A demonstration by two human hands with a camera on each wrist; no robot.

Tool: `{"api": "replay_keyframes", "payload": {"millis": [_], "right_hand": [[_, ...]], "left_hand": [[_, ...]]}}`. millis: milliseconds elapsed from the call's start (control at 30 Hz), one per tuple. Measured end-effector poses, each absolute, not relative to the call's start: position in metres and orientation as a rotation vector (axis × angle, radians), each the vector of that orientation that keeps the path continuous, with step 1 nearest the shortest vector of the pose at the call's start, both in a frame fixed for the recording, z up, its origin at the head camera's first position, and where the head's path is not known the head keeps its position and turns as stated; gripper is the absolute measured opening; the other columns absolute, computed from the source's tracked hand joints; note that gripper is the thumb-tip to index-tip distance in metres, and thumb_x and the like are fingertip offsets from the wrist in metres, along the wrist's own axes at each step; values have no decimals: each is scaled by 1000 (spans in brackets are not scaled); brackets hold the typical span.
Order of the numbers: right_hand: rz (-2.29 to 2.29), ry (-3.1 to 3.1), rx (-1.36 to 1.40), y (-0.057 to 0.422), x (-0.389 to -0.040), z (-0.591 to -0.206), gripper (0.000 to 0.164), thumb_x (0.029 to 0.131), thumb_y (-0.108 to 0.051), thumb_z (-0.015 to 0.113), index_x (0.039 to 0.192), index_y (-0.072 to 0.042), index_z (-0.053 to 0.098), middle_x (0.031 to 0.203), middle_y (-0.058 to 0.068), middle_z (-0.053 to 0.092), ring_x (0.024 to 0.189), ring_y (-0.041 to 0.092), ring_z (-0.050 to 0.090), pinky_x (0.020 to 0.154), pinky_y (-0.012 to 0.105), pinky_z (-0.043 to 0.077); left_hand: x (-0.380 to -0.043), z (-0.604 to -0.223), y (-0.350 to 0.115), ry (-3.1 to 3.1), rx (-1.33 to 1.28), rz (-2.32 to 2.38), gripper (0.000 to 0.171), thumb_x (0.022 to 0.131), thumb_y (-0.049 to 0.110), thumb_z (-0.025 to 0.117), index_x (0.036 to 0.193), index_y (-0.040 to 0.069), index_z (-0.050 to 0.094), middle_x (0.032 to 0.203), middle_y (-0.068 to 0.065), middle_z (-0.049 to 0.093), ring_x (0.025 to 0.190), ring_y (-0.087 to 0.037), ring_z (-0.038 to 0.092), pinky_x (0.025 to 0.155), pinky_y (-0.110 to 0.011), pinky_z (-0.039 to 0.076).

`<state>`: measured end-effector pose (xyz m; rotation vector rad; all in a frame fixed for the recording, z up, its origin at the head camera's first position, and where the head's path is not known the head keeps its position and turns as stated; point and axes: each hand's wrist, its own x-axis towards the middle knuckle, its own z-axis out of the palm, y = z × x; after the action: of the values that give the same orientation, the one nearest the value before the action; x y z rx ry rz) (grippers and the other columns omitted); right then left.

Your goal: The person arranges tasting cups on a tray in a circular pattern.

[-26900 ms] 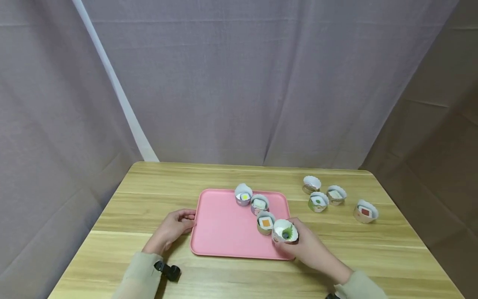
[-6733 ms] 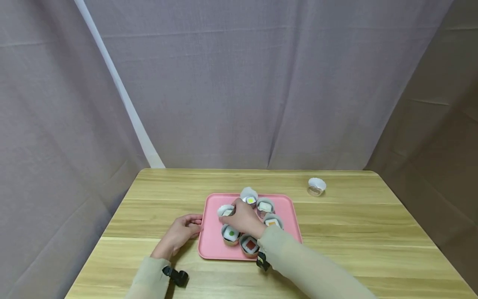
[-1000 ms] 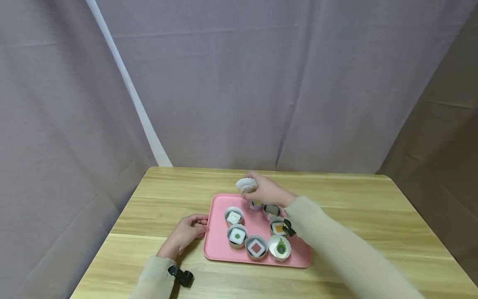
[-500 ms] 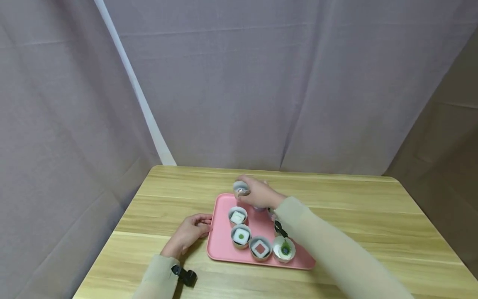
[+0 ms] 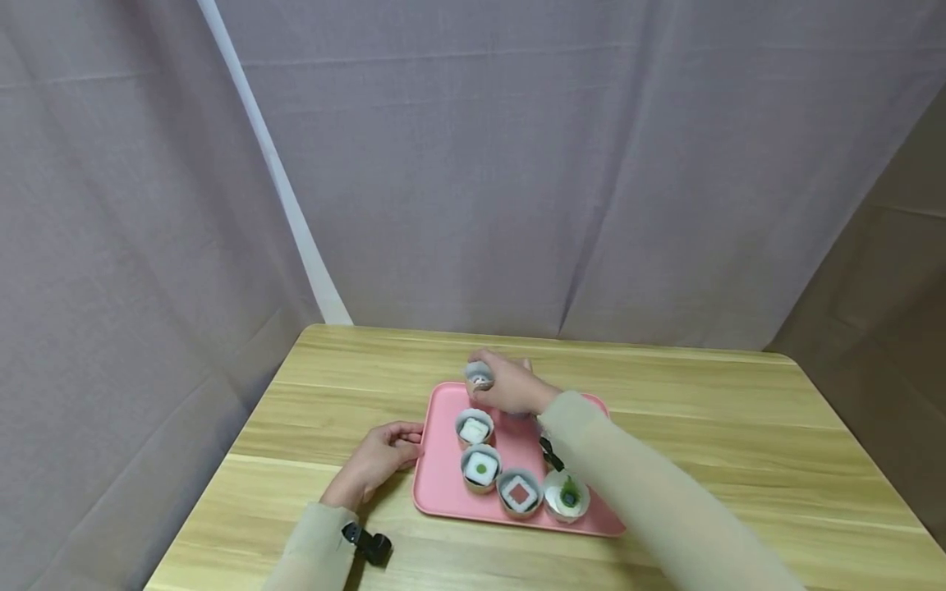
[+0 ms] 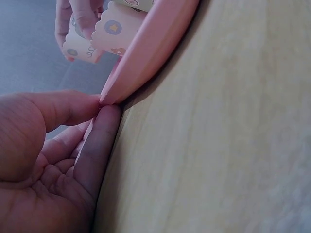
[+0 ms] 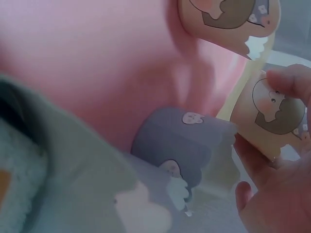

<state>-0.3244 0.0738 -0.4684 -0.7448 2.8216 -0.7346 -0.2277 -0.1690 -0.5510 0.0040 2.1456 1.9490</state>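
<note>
My left hand [image 5: 377, 460] pinches the left rim of the pink tray [image 5: 436, 497] between thumb and finger, as the left wrist view confirms. At the tray's back edge my right hand [image 5: 510, 386] grips a scalloped paper baking cup [image 5: 479, 371]; its outside carries a cartoon face in the right wrist view. Along the tray's left and front stand a cup with a white piece [image 5: 474, 428], one with a green-dotted square [image 5: 481, 469], one with a red-centred square [image 5: 520, 493] and one with a green leafy piece [image 5: 567, 497]. A purple cup [image 7: 167, 138] stands beside the right hand.
The right sleeve [image 5: 636, 484] crosses over the tray's right side and hides further cups there. A light wooden table [image 5: 739, 460] lies under everything, with a grey curtain [image 5: 443, 180] behind its back edge.
Over the last second my right hand brought its cup slightly left and down to the tray's back-left part. Cups that stood right of the tray much earlier are now on it. The left hand stayed put.
</note>
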Motion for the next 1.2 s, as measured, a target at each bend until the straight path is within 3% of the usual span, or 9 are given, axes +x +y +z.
{"api": "replay_keyframes", "payload": {"millis": [300,533,800,1033,1200], "right_hand": [[-752,2808,-699,75,-326,-474,57,85,-31,74,135,-14,52,117,0,63,106,19,57,106,54,14],[-676,2793,-714,82,-326,-475,55,87,-33,70,132,-7,55,113,1,65,103,18,58,100,47,21],[-567,2840,-728,86,-324,-474,44,93,-43,59,129,-17,62,124,1,62,117,26,51,91,47,25],[-469,2854,-719,89,-322,-475,41,93,-41,60,130,-23,62,135,4,53,128,31,36,95,50,20],[-448,2861,-713,93,-320,-474,41,92,-38,63,130,-23,62,139,6,50,130,31,32,94,49,22]], "left_hand": [[-228,-551,-166,2133,-4,1956,36,87,0,64,123,-3,60,105,-15,61,90,-19,61,79,-31,55],[-227,-550,-162,2127,4,1959,37,87,1,65,123,-3,60,106,-16,61,91,-20,60,80,-31,55],[-228,-550,-161,2131,3,1960,36,87,0,64,122,-3,61,104,-14,61,90,-19,60,79,-31,55],[-230,-551,-163,2139,7,1958,36,87,0,64,123,-4,60,105,-15,61,90,-20,60,79,-31,55],[-231,-551,-165,2126,1,1957,38,87,1,64,124,-3,60,107,-17,60,92,-22,59,79,-30,55]]}}
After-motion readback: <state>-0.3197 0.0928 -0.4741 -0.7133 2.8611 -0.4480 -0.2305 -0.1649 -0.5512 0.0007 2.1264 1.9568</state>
